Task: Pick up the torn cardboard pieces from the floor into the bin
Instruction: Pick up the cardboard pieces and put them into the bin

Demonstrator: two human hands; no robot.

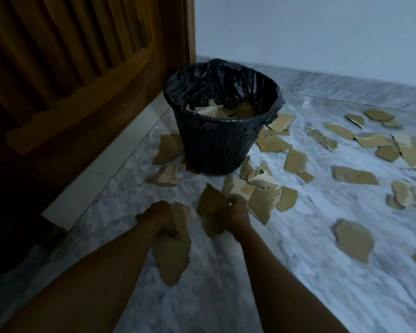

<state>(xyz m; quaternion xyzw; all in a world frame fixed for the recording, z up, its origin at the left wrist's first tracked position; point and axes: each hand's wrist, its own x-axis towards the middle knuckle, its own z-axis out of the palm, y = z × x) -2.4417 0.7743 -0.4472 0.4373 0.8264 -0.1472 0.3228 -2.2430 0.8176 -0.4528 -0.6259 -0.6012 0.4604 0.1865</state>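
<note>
A black mesh bin (216, 145) with a black liner stands on the marble floor, several brown cardboard pieces lying inside it. My left hand (157, 219) grips a long torn cardboard piece (173, 255) in front of the bin. My right hand (234, 215) grips a smaller, darker cardboard piece (210, 207). Both hands are low, just short of the bin. Many torn pieces (353, 175) lie scattered over the floor around the bin and to the right.
A dark wooden door (70, 68) fills the left side, with a pale threshold strip (101, 164) along its foot. A white wall (322, 32) runs behind the bin. Loose pieces touch the bin's base on both sides.
</note>
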